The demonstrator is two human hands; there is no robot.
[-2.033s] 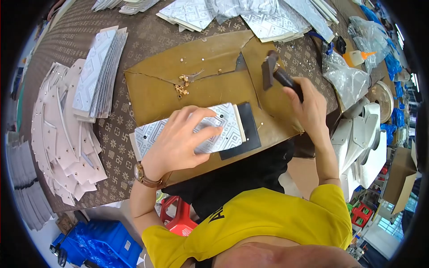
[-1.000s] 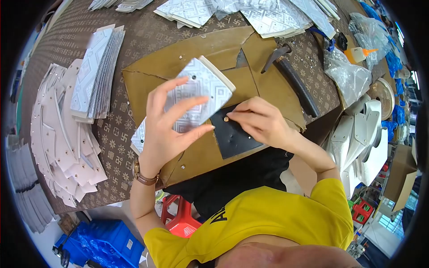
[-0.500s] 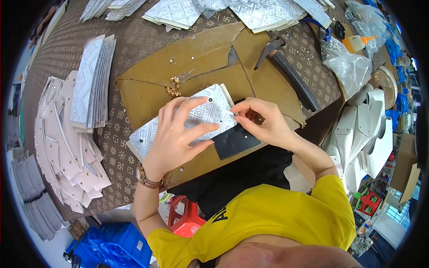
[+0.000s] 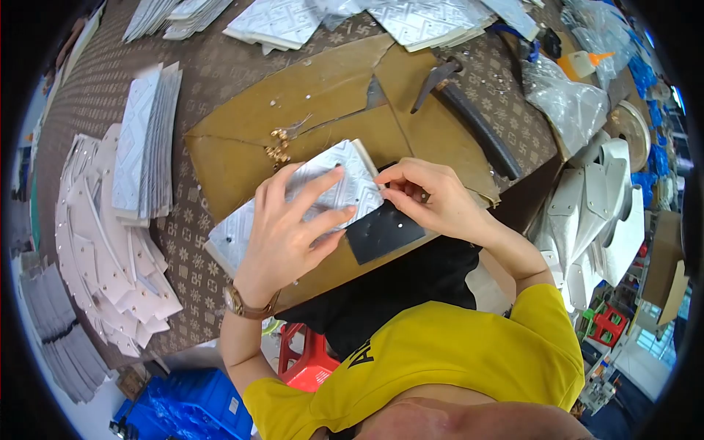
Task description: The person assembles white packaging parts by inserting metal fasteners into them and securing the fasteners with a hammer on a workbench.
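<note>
workshop, hammer, stacked patterned panels, loose gold-coloured studs

Panel: silvery sheen. Pad: matt black. Mat, near edge of table: leathery, cracked. Studs: shiny gold metal. Bag, right edge: glossy clear plastic.

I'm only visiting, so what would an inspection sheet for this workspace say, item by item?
Surface: brown patterned tablecloth under a cracked tan sheet.
Job's things: patterned panel partly hiding a black pad; gold-coloured fittings clustered loosely; hammer lying to the right.
Clutter: pale studded pieces and a panel stack at left; plastic bag and orange-tipped bottle at right.
Grippers: bare hands; left hand spread over the panel, right hand at its edge, anything pinched unclear.
Cables: nothing seen clearly.
Surroundings: red stool, blue crate.
</note>
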